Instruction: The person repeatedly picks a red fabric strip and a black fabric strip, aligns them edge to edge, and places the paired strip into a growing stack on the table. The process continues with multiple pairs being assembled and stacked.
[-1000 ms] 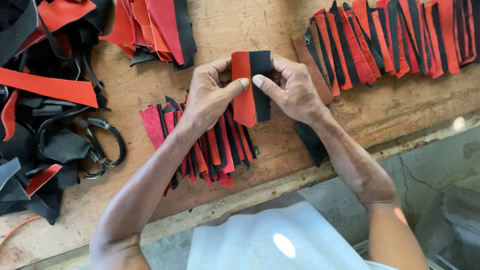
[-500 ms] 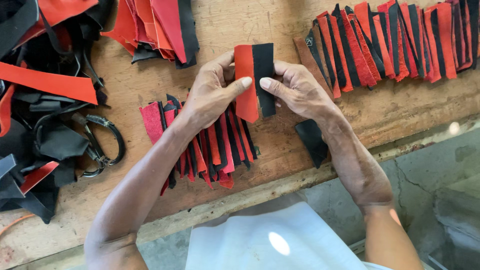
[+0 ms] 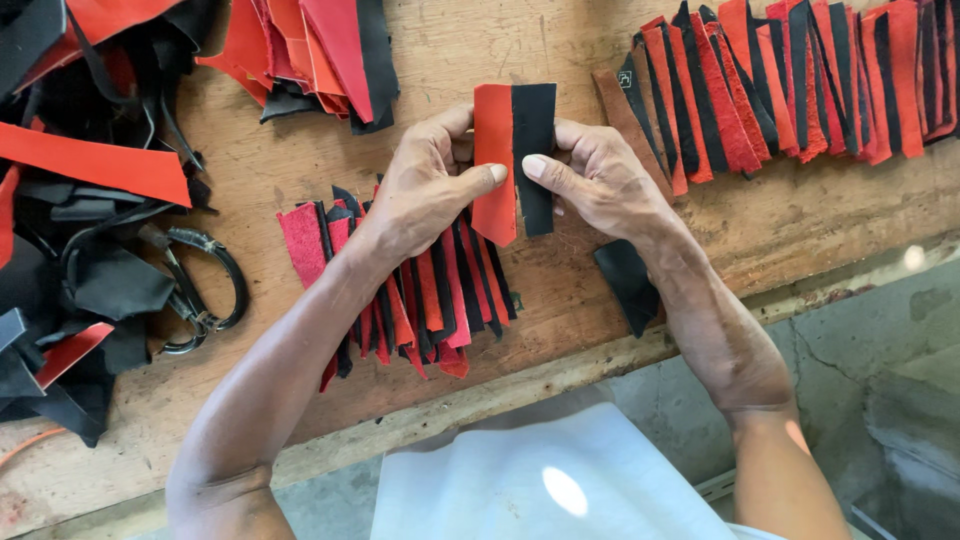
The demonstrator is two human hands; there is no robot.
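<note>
Two hands, left hand [image 3: 425, 190] and right hand [image 3: 600, 180], have fingers closed on a red-and-black leather strip pair [image 3: 513, 160], pinching it above the wooden bench [image 3: 440, 60].

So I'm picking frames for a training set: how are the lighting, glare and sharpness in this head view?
Head view: soft, even light with faint shadows; the left hand, right hand and the red-and-black piece they hold are sharp; glare spots lie on the white cloth and the grey floor; the wooden bench edge bows slightly, suggesting wide-lens distortion.
</note>
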